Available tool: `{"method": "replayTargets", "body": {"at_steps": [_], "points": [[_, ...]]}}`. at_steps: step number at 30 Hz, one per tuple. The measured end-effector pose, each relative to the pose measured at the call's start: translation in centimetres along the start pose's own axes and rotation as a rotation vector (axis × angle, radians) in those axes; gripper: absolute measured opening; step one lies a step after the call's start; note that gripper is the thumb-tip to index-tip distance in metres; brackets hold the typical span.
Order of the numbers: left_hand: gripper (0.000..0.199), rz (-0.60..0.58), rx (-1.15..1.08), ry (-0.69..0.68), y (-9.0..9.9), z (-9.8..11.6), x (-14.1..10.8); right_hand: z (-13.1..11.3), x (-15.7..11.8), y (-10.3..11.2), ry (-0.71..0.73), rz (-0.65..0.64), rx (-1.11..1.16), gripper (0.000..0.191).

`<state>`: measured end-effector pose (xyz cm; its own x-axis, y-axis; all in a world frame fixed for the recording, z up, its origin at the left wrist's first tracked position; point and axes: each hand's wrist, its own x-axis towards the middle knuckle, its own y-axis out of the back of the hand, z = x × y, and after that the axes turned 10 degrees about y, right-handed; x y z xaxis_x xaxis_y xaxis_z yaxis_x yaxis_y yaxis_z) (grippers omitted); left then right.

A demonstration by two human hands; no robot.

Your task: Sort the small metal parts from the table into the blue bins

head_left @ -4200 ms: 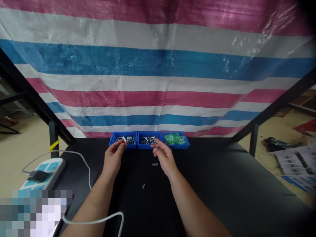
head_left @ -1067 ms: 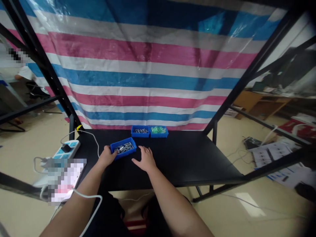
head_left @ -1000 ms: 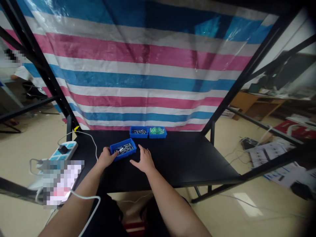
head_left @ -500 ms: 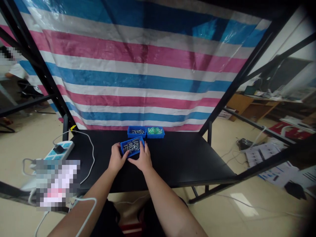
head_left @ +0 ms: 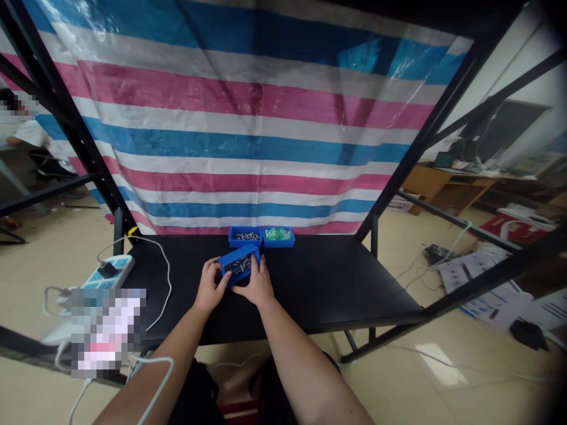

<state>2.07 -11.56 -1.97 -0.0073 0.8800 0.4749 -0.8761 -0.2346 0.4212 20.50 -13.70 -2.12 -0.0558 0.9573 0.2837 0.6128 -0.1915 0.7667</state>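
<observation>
Between my hands is a small blue plastic bin (head_left: 240,254), tipped toward me, with dark and silvery metal cylinders (head_left: 240,266) gathered in it. My left hand (head_left: 209,287) grips its left end, thumb on the near rim. On the right end, my right hand (head_left: 257,283) is closed round the wall, thumb beneath the near side. Just behind stand two more blue bins at the table's back edge. One bin (head_left: 245,229) contains small shiny metal parts; its neighbour (head_left: 279,242) contains green pieces in what looks like clear plastic.
The black table (head_left: 323,289) is framed by dark metal posts, with a striped sheet (head_left: 261,136) hanging behind. On the left are a power strip (head_left: 108,273) with plugs, a loose white cable (head_left: 169,268) and a blurred-out object. A person sits far left.
The held bin has tilted more steeply toward me, its far wall rising, and the metal cylinders have slid toward the near side. The two bins behind stay put.
</observation>
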Motion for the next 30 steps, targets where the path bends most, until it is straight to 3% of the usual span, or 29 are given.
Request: {"method": "replayTargets", "body": {"at_steps": [10,14,20,26,30], "points": [[0.023,-0.053,-0.047,-0.03,0.1,0.4,-0.2,-0.1,0.0,-0.5,0.006,0.133,0.027,0.122],[0.043,-0.073,-0.102,0.017,-0.2,0.3,-0.5,-0.4,-0.2,-1.1,-0.056,0.157,-0.044,0.115],[0.086,-0.111,-0.149,0.166,-0.7,-0.7,-0.4,-0.7,-0.2,-1.4,-0.08,0.073,-0.133,0.111],[0.068,-0.133,-0.091,0.087,-0.6,-1.3,0.2,-0.7,0.0,-1.4,-0.102,0.049,-0.165,0.113],[0.068,-0.12,-0.064,0.058,-0.5,-1.1,0.2,-0.6,0.0,-1.6,-0.093,0.052,-0.184,0.112]]}}
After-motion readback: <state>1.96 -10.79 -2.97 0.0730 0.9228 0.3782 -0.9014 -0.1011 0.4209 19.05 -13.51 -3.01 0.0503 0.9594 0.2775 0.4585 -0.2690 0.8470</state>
